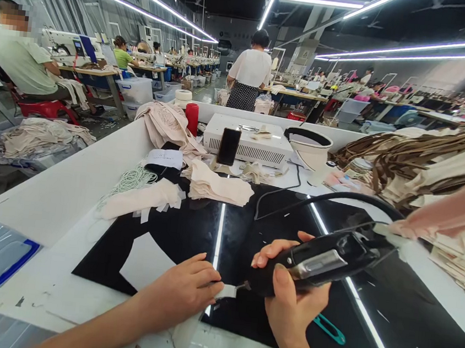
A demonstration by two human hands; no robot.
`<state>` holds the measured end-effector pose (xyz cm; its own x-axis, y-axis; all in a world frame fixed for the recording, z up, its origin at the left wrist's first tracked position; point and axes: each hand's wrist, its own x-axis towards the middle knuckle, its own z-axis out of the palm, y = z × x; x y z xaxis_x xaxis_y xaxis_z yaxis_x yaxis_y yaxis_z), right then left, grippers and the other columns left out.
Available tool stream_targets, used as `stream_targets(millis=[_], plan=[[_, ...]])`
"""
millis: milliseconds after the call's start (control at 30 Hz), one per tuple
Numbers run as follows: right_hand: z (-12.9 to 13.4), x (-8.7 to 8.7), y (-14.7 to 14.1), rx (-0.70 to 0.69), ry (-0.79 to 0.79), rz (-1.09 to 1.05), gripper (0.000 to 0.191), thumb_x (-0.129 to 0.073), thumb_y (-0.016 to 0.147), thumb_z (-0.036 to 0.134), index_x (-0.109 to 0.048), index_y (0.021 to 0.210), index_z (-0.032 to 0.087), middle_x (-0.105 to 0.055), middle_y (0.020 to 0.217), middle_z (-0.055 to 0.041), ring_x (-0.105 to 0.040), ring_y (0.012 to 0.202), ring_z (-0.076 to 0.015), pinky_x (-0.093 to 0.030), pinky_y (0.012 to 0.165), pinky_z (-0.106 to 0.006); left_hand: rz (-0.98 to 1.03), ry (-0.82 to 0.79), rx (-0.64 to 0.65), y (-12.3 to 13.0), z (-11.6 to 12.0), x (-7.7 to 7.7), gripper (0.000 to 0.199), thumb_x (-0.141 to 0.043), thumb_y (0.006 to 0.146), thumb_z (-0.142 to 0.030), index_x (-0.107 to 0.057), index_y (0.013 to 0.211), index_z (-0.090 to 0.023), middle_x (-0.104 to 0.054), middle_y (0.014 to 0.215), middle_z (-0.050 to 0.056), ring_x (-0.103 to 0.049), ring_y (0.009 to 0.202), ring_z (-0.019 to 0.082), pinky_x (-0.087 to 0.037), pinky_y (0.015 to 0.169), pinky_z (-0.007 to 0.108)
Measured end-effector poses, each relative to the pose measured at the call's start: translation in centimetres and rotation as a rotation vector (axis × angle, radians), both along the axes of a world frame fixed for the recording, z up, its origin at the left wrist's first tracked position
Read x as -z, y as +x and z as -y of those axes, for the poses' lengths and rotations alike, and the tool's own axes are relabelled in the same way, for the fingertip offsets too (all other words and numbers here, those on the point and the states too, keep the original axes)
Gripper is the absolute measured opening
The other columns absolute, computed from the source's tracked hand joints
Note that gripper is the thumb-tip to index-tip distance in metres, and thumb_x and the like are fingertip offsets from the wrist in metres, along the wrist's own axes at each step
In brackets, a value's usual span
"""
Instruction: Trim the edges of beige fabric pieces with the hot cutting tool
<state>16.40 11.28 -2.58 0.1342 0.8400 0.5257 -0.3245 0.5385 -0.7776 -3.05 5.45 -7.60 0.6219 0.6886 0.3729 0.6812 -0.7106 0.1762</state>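
1. The room is a long sewing hall under strip lights, where a person in a white top [250,68] stands beyond the white bench [67,284]. A black sheet [244,322] covers much of the bench, with a phone [229,147] propped against a white box [215,134] behind it.

2. A small pale strip [227,291] lies on the near part of the sheet, between the hands: just right of the left fingertips and left of the right hand. The left hand is nearer, touching it. Its visible end runs roughly sideways, towards the tool's narrow tip [244,285] (whether the two touch, I cannot tell).

3. The right hand [295,310] is closed around a black handheld tool [318,263], thumb on the near side and fingers round the far side. The tool's long axis slants from its tip, low on the left, up to the cable end on the right.

4. The left hand [187,291] is palm down, its fingers close together and slightly bent over the strip's left end; whether they pinch or only press is unclear.

5. White paper [146,262] lies beside the left hand, teal snips [331,329] rest right of the right wrist, and stacked pale fabric [218,186] sits farther back.
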Motion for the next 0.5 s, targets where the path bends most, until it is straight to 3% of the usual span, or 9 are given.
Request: stream_targets(millis=[233, 500], plan=[[0.2, -0.1, 0.1, 0.013, -0.005, 0.000, 0.045, -0.075, 0.090, 0.025, -0.056, 0.131, 0.030, -0.066, 0.085, 0.0029, -0.064, 0.065, -0.0146, -0.059, 0.061, -0.034, -0.008, 0.023, -0.021, -0.5, 1.3, 0.0, 0.018, -0.053, 0.104, -0.005, -0.062, 0.116, -0.014, -0.067, 0.103, 0.003, -0.066, 0.099, 0.016, -0.045, 0.120, 0.048], [0.2, 0.5, 0.5, 0.017, -0.002, 0.013, 0.043, -0.072, 0.092, 0.021, -0.056, 0.131, 0.029, -0.067, 0.085, 0.0014, -0.066, 0.066, -0.0151, -0.061, 0.061, -0.034, 0.044, 0.082, -0.068, -0.1, 1.6, -0.1, 0.016, -0.052, 0.104, -0.007, -0.064, 0.111, -0.015, -0.063, 0.094, 0.002, -0.062, 0.087, 0.015, -0.045, 0.120, 0.045]])
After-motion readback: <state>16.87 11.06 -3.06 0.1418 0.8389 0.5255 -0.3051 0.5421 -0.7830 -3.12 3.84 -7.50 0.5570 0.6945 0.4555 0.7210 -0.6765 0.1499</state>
